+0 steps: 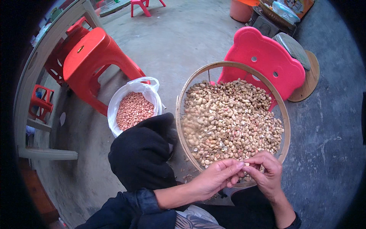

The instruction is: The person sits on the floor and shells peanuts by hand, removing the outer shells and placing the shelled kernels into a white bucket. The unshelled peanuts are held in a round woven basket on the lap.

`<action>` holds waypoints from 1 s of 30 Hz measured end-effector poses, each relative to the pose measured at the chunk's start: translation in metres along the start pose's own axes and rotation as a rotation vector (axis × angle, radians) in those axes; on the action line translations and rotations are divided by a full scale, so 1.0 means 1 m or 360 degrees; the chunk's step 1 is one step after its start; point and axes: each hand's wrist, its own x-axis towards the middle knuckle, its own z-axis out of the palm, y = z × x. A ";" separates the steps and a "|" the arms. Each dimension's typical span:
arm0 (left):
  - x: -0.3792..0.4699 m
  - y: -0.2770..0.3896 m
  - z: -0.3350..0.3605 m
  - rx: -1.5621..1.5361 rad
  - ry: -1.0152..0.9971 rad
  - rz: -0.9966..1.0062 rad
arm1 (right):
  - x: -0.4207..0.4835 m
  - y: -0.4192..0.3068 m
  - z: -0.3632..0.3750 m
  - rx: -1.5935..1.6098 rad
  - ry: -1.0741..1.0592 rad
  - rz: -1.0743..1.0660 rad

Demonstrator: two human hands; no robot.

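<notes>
My left hand point(218, 178) and my right hand point(264, 171) meet fingertip to fingertip over the near rim of a round mesh sieve point(178, 120) with a wooden hoop. Between their thumbs and forefingers is a small pale peanut or piece of shell point(246, 164), mostly covered by the fingers. Unshelled peanuts and broken shells point(228, 117) are heaped in the sieve. To its left, beside my dark-clothed knee, stands a white bucket point(110, 114) lined with a white plastic bag point(153, 86), holding shelled reddish-pink peanut kernels point(134, 110).
A pink bear-shaped plastic chair point(257, 45) stands partly under the sieve's far side, a round wooden board point(310, 77) beyond it. Red plastic stools point(88, 54) are at the left, near a pale table frame point(48, 154). An orange bucket point(240, 11) is at the back. Shell bits lie on the concrete floor.
</notes>
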 end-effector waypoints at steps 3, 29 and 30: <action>-0.001 0.001 -0.003 -0.0155 -0.0109 0.0003 | 0.000 -0.001 0.003 0.0149 0.0001 0.0020; -0.002 0.005 0.008 0.0533 0.0266 0.0304 | -0.002 -0.008 0.012 0.0340 -0.0076 0.0294; -0.002 0.005 0.008 0.0489 0.0246 0.0339 | -0.003 -0.006 0.013 0.0492 -0.0060 0.0384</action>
